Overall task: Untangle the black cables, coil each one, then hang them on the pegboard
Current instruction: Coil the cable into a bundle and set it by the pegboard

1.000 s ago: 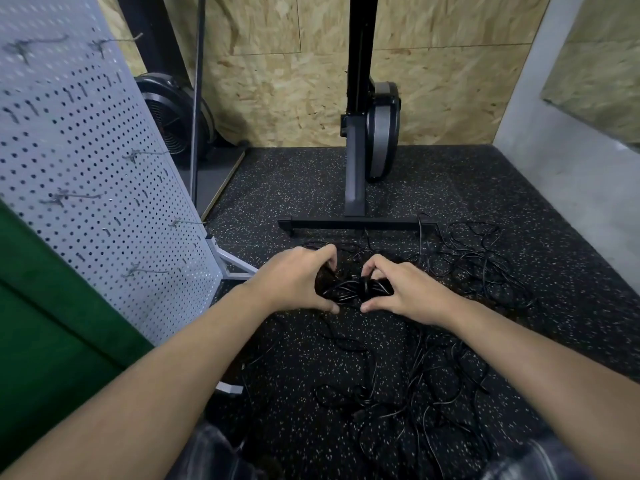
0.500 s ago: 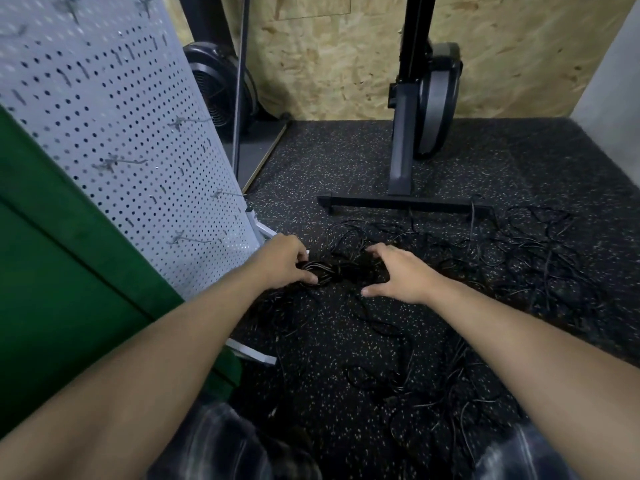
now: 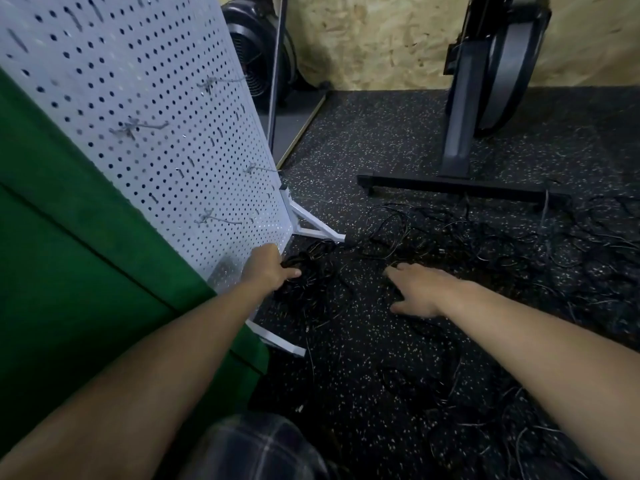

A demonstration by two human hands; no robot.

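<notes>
Speckled floor (image 3: 381, 140) fills the room. On the left, the pegboard (image 3: 156, 98) has bare hooks (image 3: 145, 128); no cable hangs there yet. Left hand (image 3: 270, 268) grips one black coil (image 3: 308, 285) near the board's foot. Right hand (image 3: 419, 289) is spread flat, holding nothing. Many cables (image 3: 485, 244) lie tangled on the right.

2 hands: left hand (image 3: 268, 271), right hand (image 3: 420, 289). 1 pegboard (image 3: 138, 64), 4 hooks (image 3: 138, 128) clearly readable on it. 1 coiled cable bundle (image 3: 306, 275). Loose black cables (image 3: 485, 244): tangled, uncountable. 1 black machine frame (image 3: 457, 133). 1 green panel (image 3: 69, 271).
</notes>
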